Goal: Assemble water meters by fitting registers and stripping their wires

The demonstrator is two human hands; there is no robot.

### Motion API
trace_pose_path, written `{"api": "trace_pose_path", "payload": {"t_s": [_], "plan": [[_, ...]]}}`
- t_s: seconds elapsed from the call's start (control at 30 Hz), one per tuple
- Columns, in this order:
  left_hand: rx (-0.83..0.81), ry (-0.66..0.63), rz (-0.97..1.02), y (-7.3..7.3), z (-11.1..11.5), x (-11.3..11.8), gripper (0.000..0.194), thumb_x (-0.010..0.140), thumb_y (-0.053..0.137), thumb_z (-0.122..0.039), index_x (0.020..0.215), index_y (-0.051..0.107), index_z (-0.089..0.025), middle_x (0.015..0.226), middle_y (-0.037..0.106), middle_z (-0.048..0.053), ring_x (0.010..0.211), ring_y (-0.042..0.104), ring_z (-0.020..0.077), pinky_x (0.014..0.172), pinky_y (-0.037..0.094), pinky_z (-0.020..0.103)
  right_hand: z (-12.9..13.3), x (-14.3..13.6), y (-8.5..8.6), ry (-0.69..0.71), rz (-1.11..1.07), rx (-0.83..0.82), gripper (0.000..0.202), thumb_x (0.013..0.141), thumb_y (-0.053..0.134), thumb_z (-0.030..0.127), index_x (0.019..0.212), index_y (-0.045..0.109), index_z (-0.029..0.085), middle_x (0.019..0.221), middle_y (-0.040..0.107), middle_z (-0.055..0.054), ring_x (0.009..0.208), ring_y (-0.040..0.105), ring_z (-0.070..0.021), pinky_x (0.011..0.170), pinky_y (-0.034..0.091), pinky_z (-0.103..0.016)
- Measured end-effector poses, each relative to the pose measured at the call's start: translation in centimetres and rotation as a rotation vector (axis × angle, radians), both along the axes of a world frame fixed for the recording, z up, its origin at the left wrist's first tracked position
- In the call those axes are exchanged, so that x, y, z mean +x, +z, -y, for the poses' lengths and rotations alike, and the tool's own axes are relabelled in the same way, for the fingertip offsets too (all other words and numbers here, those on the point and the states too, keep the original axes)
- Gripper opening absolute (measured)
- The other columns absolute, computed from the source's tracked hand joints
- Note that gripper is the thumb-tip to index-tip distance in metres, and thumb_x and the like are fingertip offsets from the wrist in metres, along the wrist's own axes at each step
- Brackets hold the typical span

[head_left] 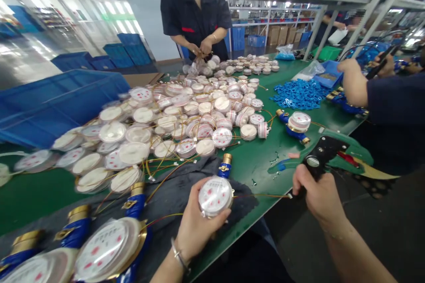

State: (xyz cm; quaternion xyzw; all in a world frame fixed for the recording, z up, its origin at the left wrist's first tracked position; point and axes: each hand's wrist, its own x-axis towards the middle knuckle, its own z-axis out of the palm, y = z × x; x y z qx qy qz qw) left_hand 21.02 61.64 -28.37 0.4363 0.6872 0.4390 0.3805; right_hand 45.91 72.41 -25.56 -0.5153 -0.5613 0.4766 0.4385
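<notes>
My left hand [199, 225] is wrapped round a round white meter [215, 195] with a clear cover, seated on a blue pipe body with a brass end. It is over a dark cloth [186, 181] at the table's front edge. To the right, my right hand [317, 192] grips the black handle of a hand tool [323, 152]. A thin wire [259, 195] runs from the meter to a small white connector beside that hand. Other blue-bodied meters [102, 247] lie at the lower left, and one more [299, 122] stands beyond the tool.
Many loose round meters [175, 121] are heaped on the green table [265, 159]. Blue clips [299, 93] lie behind, small screws nearer. A blue crate [63, 101] is left. One person [197, 26] stands opposite; another person's arm [355, 82] reaches in from the right.
</notes>
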Motion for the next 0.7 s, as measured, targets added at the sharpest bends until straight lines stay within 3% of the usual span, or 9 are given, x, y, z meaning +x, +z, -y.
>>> {"api": "trace_pose_path", "payload": {"t_s": [0.13,0.27,0.4,0.5,0.6,0.7], "plan": [[-0.011,0.036,0.023,-0.4,0.5,0.2,0.082,0.065,0.074,-0.037,0.132,0.029,-0.023,0.128,0.050,0.010,0.116,0.050,0.0255,0.103,0.038,0.044,1.2,-2.6,2.1,0.095,0.025,-0.026,0.028,0.080,0.060,0.042,0.088,0.062,0.015,0.054,0.057,0.003,0.047,0.053,-0.0120,0.049,0.045,-0.025],[0.037,0.101,0.047,-0.9,1.0,0.6,0.088,0.066,0.074,-0.040,0.136,0.024,-0.025,0.136,0.043,0.010,0.121,0.045,0.0263,0.106,0.033,0.045,1.0,-5.8,2.1,0.158,0.203,0.048,0.032,0.078,0.062,0.046,0.064,0.058,0.017,0.049,0.053,0.002,0.048,0.054,-0.0130,0.049,0.041,-0.024],[0.056,0.081,0.053,-0.8,0.9,1.0,0.072,0.069,0.072,-0.037,0.130,0.034,-0.024,0.130,0.049,0.008,0.116,0.050,0.0242,0.102,0.039,0.040,0.1,-8.6,2.4,0.117,0.233,0.176,0.030,0.077,0.063,0.047,0.072,0.060,0.017,0.060,0.061,-0.001,0.059,0.060,-0.0166,0.054,0.043,-0.025],[0.063,0.080,0.023,-0.8,0.9,1.0,0.071,0.069,0.072,-0.037,0.128,0.035,-0.024,0.126,0.051,0.007,0.112,0.053,0.0234,0.101,0.039,0.040,-0.3,-9.9,3.2,0.183,0.229,0.291,0.026,0.079,0.061,0.043,0.079,0.063,0.018,0.073,0.066,-0.003,0.072,0.063,-0.0184,0.064,0.046,-0.026],[0.059,0.068,0.006,-1.1,1.0,0.9,0.072,0.069,0.073,-0.038,0.128,0.034,-0.024,0.124,0.052,0.007,0.110,0.053,0.0236,0.102,0.038,0.041,-0.6,-10.5,3.4,0.307,0.239,0.288,0.023,0.081,0.060,0.039,0.087,0.063,0.017,0.080,0.068,-0.004,0.078,0.064,-0.0192,0.067,0.046,-0.027],[0.055,0.061,-0.005,-1.2,1.2,0.8,0.073,0.069,0.073,-0.038,0.128,0.033,-0.026,0.128,0.049,0.007,0.114,0.051,0.0235,0.103,0.037,0.042,-1.1,-11.1,2.8,0.266,0.232,0.250,0.025,0.080,0.061,0.041,0.087,0.061,0.017,0.081,0.068,-0.004,0.077,0.065,-0.0196,0.064,0.047,-0.026]]}}
